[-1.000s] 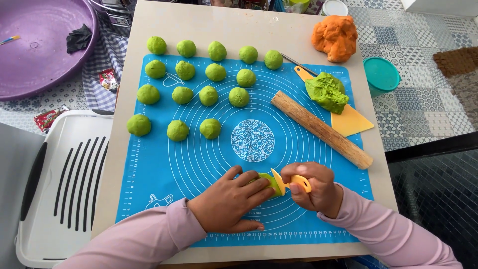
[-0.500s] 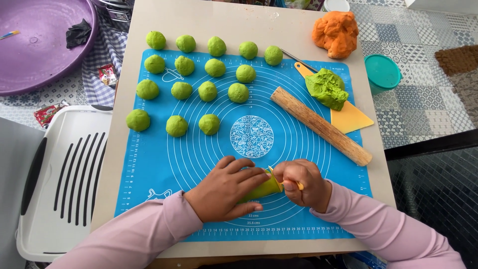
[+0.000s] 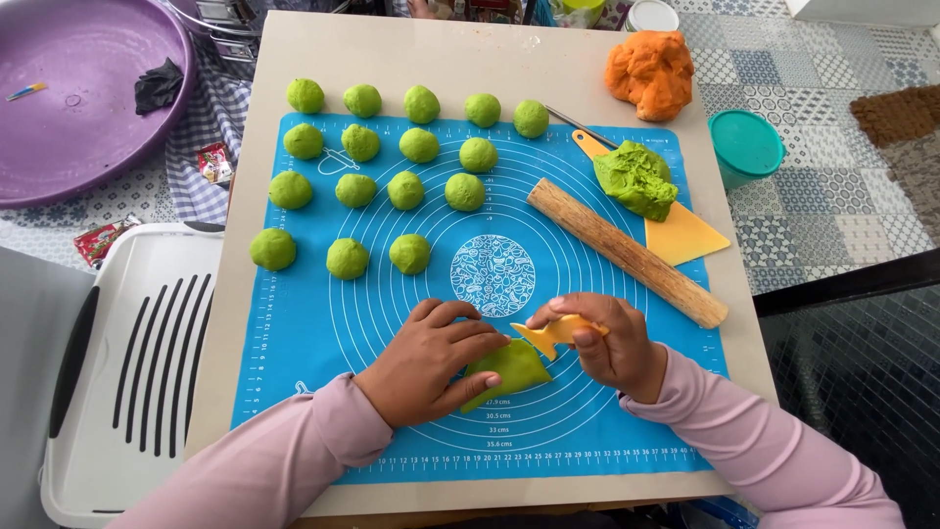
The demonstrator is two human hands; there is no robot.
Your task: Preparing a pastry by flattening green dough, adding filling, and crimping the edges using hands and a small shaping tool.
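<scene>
Pinning green dough piece [image 3: 511, 368] flat on blue silicone mat [image 3: 294, 392], left hand [image 3: 431, 360] curled over its 9 o'clock side, fingers pressed on top. Gripped small yellow cutter [image 3: 550, 335] in right hand [image 3: 605, 343], fingers closed round it, tip touching dough's upper edge. Sat at 6 o'clock on mat's ring pattern (near front edge). Noted wooden rolling pin [image 3: 627, 253] at 2 o'clock, larger green lump [image 3: 636, 178] on yellow scraper [image 3: 685, 235] beyond it, rows of green balls [image 3: 406, 190] at 11 o'clock, orange dough [image 3: 651, 73] at 1 o'clock off mat.
</scene>
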